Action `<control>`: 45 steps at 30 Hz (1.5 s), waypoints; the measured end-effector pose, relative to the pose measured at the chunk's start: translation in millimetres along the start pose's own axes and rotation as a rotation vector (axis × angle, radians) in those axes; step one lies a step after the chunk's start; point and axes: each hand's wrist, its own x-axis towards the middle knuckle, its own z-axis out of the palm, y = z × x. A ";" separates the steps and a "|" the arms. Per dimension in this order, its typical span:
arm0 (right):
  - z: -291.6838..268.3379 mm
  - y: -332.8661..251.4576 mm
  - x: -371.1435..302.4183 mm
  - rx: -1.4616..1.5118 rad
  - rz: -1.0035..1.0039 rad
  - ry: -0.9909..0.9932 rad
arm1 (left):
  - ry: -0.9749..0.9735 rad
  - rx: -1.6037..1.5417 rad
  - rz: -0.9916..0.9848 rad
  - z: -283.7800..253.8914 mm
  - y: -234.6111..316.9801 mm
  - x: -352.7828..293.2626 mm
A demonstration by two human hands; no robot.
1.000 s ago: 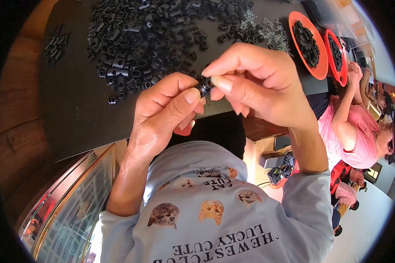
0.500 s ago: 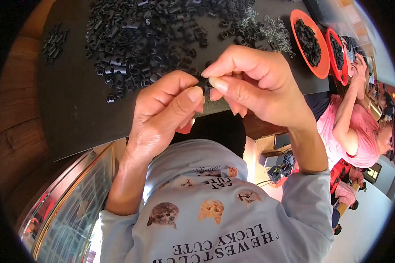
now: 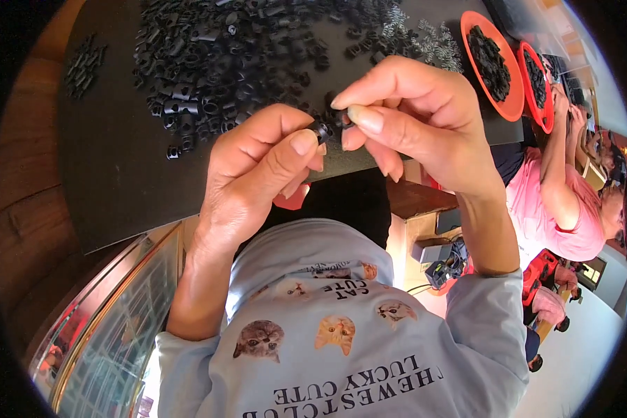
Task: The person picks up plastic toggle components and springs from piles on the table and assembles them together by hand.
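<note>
Just above the table's near edge, my left hand (image 3: 251, 171) pinches a small black plastic cord-lock barrel (image 3: 321, 131) between thumb and forefinger. Close on its right, my right hand (image 3: 428, 129) grips another small black cord-lock part (image 3: 341, 117) with thumb and fingertips. A narrow gap separates the two pieces, and fingers hide much of both. Beyond my hands spreads a big heap of loose black cord-lock barrels (image 3: 195, 108), many with a hole through the side. Thin metal springs (image 3: 435, 45) lie in a silvery cluster at the heap's right.
The dark tabletop (image 3: 118, 181) carries a smaller pile of black pieces (image 3: 86, 67) at far left. At right stand an orange-red plate (image 3: 514, 101) and a red bowl (image 3: 548, 122), both holding black parts. A co-worker in pink (image 3: 578, 216) sits beyond them.
My right hand has drawn slightly up and to the right, away from my left. The two black pieces, close together before, now show a gap between them.
</note>
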 end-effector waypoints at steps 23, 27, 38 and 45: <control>0.1 5.9 8.3 0.275 0.144 -0.111 | -0.029 -0.090 0.016 -3.1 2.0 -0.7; 1.9 7.4 9.4 0.241 0.114 -0.116 | -0.065 -0.061 -0.002 -4.5 1.5 -0.6; 8.8 -2.2 5.1 -0.152 0.087 -0.054 | -0.006 0.036 0.001 1.8 2.7 -1.7; 11.9 -0.3 2.8 -0.275 -0.018 -0.038 | 0.071 0.142 -0.050 7.4 4.1 -2.9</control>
